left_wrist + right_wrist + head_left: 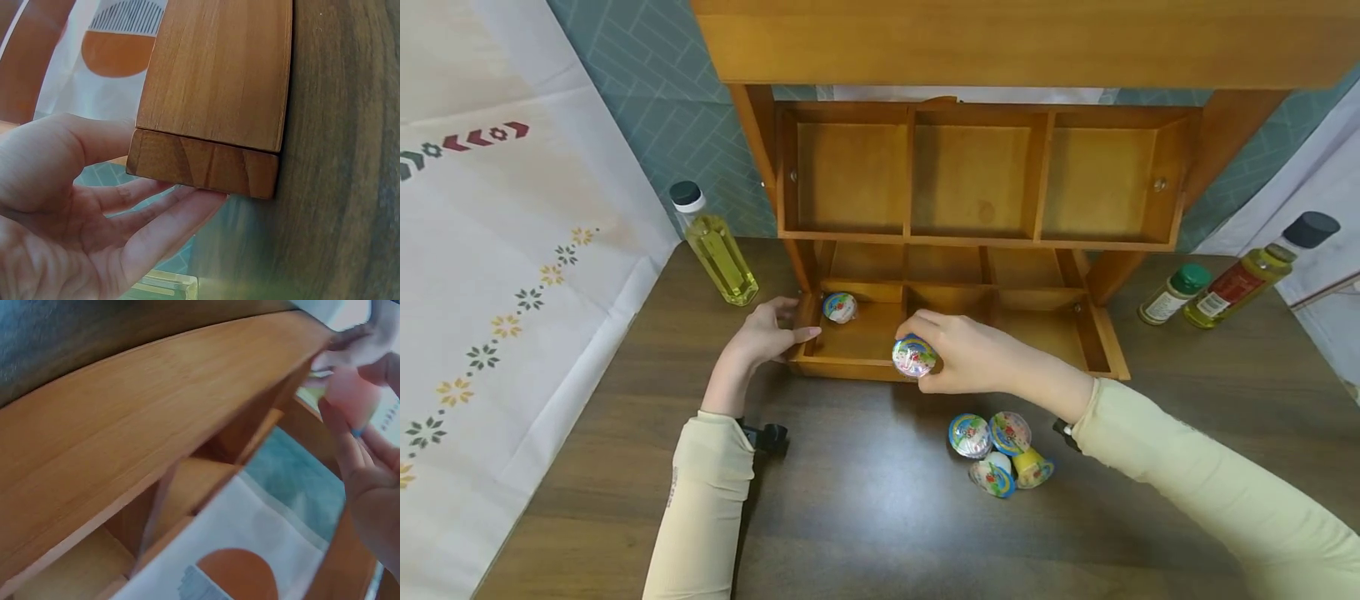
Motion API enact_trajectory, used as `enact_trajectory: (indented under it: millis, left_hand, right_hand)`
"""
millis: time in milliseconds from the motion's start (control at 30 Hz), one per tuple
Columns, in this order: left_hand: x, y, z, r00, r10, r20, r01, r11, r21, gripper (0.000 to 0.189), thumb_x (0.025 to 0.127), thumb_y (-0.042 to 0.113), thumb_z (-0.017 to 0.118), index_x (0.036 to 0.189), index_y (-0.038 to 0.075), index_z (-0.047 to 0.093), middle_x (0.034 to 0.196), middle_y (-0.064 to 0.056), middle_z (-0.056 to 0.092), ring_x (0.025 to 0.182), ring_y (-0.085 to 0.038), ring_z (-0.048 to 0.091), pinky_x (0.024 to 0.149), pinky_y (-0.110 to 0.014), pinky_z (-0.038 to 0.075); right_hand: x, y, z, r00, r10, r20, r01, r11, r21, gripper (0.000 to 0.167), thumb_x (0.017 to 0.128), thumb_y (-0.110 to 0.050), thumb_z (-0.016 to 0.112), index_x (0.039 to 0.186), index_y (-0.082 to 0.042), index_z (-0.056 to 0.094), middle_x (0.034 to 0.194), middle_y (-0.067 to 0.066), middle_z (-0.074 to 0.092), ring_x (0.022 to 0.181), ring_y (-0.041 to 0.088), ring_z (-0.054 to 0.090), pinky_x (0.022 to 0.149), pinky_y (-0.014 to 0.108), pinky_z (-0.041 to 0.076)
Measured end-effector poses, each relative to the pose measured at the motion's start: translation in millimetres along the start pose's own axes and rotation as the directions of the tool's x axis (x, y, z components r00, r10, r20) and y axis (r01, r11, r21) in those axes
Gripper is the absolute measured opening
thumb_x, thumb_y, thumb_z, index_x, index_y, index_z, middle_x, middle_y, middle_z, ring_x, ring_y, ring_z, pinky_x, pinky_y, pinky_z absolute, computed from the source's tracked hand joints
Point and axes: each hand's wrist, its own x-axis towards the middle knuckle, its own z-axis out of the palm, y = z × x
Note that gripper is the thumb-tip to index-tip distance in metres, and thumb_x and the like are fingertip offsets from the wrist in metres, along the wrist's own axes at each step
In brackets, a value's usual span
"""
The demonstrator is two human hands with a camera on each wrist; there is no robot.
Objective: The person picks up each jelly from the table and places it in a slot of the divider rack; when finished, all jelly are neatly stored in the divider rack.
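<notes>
My right hand holds a small jelly cup, its printed foil lid facing up, over the front edge of the lower tray. The right wrist view shows its pinkish body between thumb and fingers, blurred. My left hand grips the left side wall of the wooden rack, thumb over the top and fingers along the outside. Inside the lower left compartment, another jelly cup sits in the back left corner. Several more jelly cups lie bunched on the table before the rack, some tipped over.
An upper tray with three compartments stands above the lower one, under a wide wooden top board. An oil bottle is left of the rack. To the right stand a green-capped jar and another bottle.
</notes>
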Motion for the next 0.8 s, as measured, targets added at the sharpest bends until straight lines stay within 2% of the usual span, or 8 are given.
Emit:
enact_trajectory:
  millis: [133,300,367,500,633,800]
  left_hand:
    - [-0.8,-1.7,-0.6,1.000,0.001,0.003,-0.001,1.000,0.002,0.072,0.087,0.025,0.067,0.145,0.005,0.028,0.144,-0.022,0.034,0.113,-0.036,0.051,0.067,-0.033,0.056]
    - [-2.5,-1.7,-1.4,1.000,-0.005,-0.008,0.005,1.000,-0.002,0.072,0.087,0.025,0.067,0.145,0.006,0.029,0.143,-0.021,0.035,0.111,-0.035,0.052,0.066,-0.033,0.056]
    - [-2.2,-1.3,-1.0,1.000,-0.003,-0.009,0.003,1.000,-0.004,0.072,0.087,0.025,0.067,0.145,0.005,0.029,0.143,-0.021,0.035,0.110,-0.035,0.053,0.067,-0.033,0.056]
    - [-1.8,0.2,0.3,1.000,0.004,-0.008,-0.004,1.000,-0.005,0.071,0.087,0.025,0.067,0.144,0.005,0.030,0.142,-0.022,0.036,0.110,-0.035,0.053,0.067,-0.033,0.056]
    - [-1.7,1.1,0.3,1.000,0.007,-0.010,-0.007,1.000,-0.011,0.071,0.086,0.025,0.068,0.144,0.005,0.031,0.142,-0.022,0.037,0.110,-0.035,0.053,0.068,-0.033,0.056]
    - [-2.4,0.3,-1.4,1.000,0.009,-0.009,-0.009,1.000,-0.011,0.072,0.086,0.024,0.068,0.144,0.004,0.031,0.142,-0.023,0.036,0.111,-0.035,0.052,0.069,-0.033,0.056]
  right_hand:
    - [18.7,6.3,2.9,0.996,0.041,-0.077,-0.040,0.999,0.025,0.046,0.069,-0.018,0.075,0.110,-0.010,0.056,0.100,0.000,0.059,0.080,0.012,0.060,0.067,0.025,0.052]
    - [37.1,9.3,10.0,0.989,0.076,-0.130,-0.082,0.996,-0.040,0.046,0.068,-0.025,0.076,0.108,-0.012,0.059,0.097,-0.001,0.063,0.077,0.014,0.059,0.066,0.030,0.051]
    - [42.4,9.4,14.1,0.987,0.097,-0.126,-0.103,0.993,-0.049,0.047,0.068,-0.028,0.076,0.108,-0.013,0.059,0.097,-0.001,0.063,0.076,0.013,0.059,0.066,0.030,0.051]
    - [50.5,9.4,20.4,0.985,0.136,-0.108,-0.133,0.991,0.029,0.047,0.070,-0.025,0.076,0.111,-0.010,0.059,0.100,0.002,0.063,0.081,0.015,0.059,0.070,0.029,0.051]
    - [58.6,12.9,27.2,0.985,0.139,-0.106,-0.129,0.987,0.099,0.047,0.073,-0.020,0.077,0.114,-0.005,0.058,0.104,0.008,0.064,0.087,0.018,0.061,0.074,0.028,0.052]
    - [68.5,17.1,36.3,0.988,0.148,-0.052,-0.142,0.984,0.110,0.049,0.074,-0.018,0.080,0.115,-0.003,0.059,0.106,0.009,0.065,0.092,0.018,0.061,0.078,0.027,0.052]
